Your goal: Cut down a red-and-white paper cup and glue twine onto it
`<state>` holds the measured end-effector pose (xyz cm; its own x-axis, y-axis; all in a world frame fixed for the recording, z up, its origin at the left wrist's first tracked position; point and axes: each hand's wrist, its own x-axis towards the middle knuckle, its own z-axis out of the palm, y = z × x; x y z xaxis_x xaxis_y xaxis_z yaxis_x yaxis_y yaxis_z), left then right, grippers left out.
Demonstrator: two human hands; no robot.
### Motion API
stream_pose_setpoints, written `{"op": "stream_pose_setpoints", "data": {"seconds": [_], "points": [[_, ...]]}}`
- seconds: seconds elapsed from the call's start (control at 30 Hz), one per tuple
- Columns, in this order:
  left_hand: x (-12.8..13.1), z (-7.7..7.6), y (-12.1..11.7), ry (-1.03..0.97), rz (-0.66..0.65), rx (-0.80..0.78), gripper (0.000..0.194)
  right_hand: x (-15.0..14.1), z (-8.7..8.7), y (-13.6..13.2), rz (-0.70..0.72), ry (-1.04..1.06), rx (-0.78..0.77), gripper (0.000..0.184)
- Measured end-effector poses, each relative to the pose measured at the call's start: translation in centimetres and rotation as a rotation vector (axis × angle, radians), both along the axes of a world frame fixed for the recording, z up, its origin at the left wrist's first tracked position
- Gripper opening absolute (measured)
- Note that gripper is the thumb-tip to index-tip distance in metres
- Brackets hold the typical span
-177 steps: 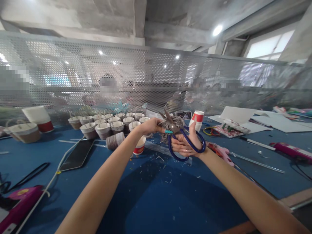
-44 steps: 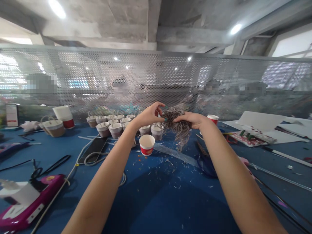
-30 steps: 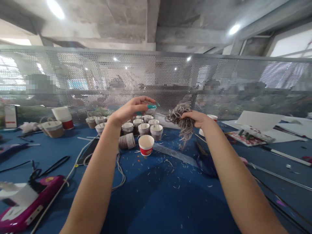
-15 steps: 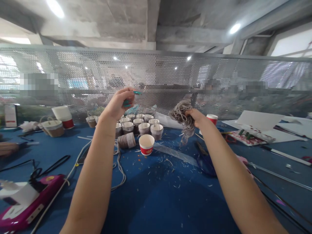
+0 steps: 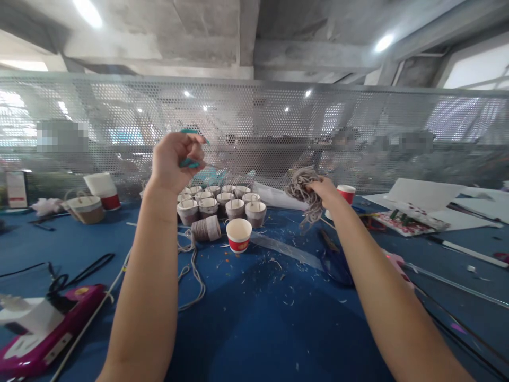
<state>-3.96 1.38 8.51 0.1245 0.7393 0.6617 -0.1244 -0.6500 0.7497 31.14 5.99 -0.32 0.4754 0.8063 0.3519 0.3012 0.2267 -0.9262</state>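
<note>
Raised above the table, my left hand (image 5: pixel 175 159) is closed around the teal handles of a pair of scissors (image 5: pixel 190 163); the blades are hard to make out. A bundle of grey yarn (image 5: pixel 303 185) is gripped in my right hand (image 5: pixel 324 190), its loose ends hanging down. Between my arms stands a white and red paper cup (image 5: pixel 239 236). Beside it a yarn-wrapped cup (image 5: pixel 206 229) lies on its side. Behind these, several small wrapped cups with handles (image 5: pixel 234 207) stand grouped. A length of grey cord (image 5: pixel 194 270) lies near my left forearm.
A purple power strip (image 5: pixel 75 329) with a white plug sits front left. Farther back are a larger handled cup (image 5: pixel 85 208) and stacked paper cups. White sheets (image 5: pixel 421 193), a patterned packet and rods lie right. Scraps litter the blue table (image 5: pixel 254 329). A perforated metal screen (image 5: pixel 254 122) stands behind.
My left hand has moved left and slightly up with the scissors. My right hand has shifted slightly right with the yarn bundle. The cups have stayed in place.
</note>
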Motion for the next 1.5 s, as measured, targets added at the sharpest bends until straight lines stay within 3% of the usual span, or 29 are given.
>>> {"op": "stream_pose_setpoints", "data": {"seconds": [0.17,0.3,0.43,0.57,0.67,0.8,0.93,1.13,1.27,1.5], "points": [[1.1,-0.6,0.5,0.425,0.331,0.107,0.006,-1.4,0.7,-0.7,0.14,-0.126,0.085,0.03],[3.2,-1.2,1.0,0.447,0.596,0.416,0.02,-2.2,1.7,-1.3,0.218,-0.324,0.215,0.043],[6.2,-2.0,0.8,0.472,0.533,0.614,0.021,-3.2,2.8,-2.0,0.276,-0.507,0.328,0.045],[9.2,-3.2,-0.7,0.72,0.363,0.829,0.023,-4.4,3.8,-3.3,0.364,-0.565,0.354,0.038],[10.7,-4.0,-1.4,0.807,0.438,0.945,0.036,-4.9,4.3,-4.2,0.465,-0.554,0.357,0.034],[11.2,-4.6,-1.2,0.796,0.554,0.948,0.042,-5.1,4.4,-4.6,0.489,-0.516,0.312,0.033],[11.0,-4.6,-1.2,0.86,0.616,0.898,0.033,-5.2,4.3,-4.6,0.513,-0.516,0.264,0.029],[11.0,-4.7,-1.3,0.96,0.574,0.933,0.026,-5.4,4.1,-4.5,0.574,-0.532,0.228,0.025],[10.5,-4.5,-1.1,0.823,0.517,0.944,0.026,-5.0,3.7,-4.0,0.586,-0.5,0.205,0.025],[9.6,-3.8,-1.3,0.506,0.729,0.842,0.024,-4.8,3.0,-3.2,0.651,-0.179,0.189,0.023]]}}
